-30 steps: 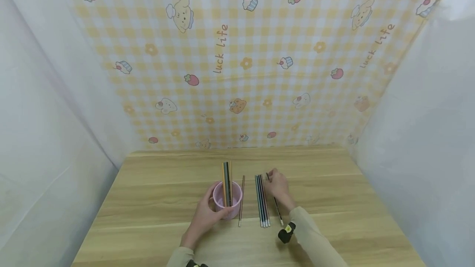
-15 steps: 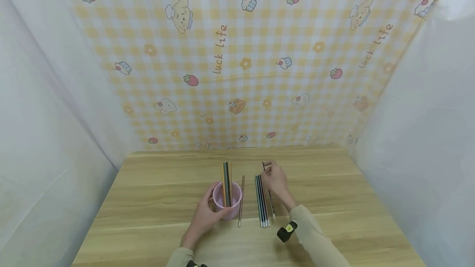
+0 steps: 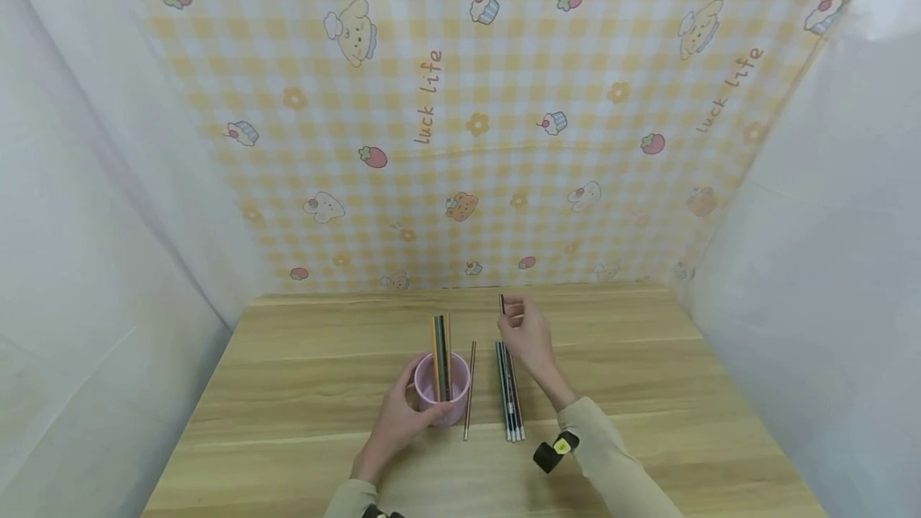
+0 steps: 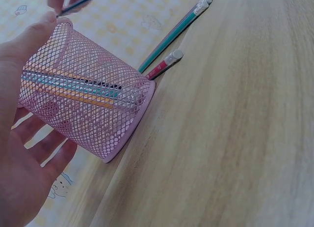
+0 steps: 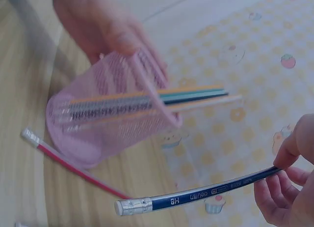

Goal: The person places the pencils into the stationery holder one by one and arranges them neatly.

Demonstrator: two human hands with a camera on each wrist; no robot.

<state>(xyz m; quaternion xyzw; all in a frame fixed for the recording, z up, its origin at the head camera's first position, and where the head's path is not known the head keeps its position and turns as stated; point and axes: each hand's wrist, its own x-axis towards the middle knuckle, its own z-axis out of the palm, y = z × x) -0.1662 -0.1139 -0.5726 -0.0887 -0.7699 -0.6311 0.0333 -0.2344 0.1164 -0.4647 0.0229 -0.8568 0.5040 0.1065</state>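
Observation:
A pink mesh pencil cup (image 3: 463, 396) stands on the table with several pencils (image 3: 440, 342) upright inside, leaning to its far side. My left hand (image 3: 400, 422) grips the cup round its left side, thumb at the near wall, fingers behind. In the right wrist view, my right hand (image 3: 531, 338) pinches a dark blue pencil (image 5: 206, 191) near one end, its white eraser pointing away from the hand. Right of the cup, one red pencil (image 3: 470, 390) lies on the table. Below my right hand lies a row of several pencils (image 3: 508, 398), erasers toward me.
The wooden table (image 3: 302, 390) spreads round the cup and pencils. A yellow checked sheet (image 3: 518, 166) with cartoon prints rises behind it, and white sheets (image 3: 813, 278) hang on both sides. A small black camera (image 3: 550, 454) sits on the right wrist.
My right hand has lifted the dark blue pencil from the right of the row and brought it up and leftward over the row. My left hand still holds the cup in place.

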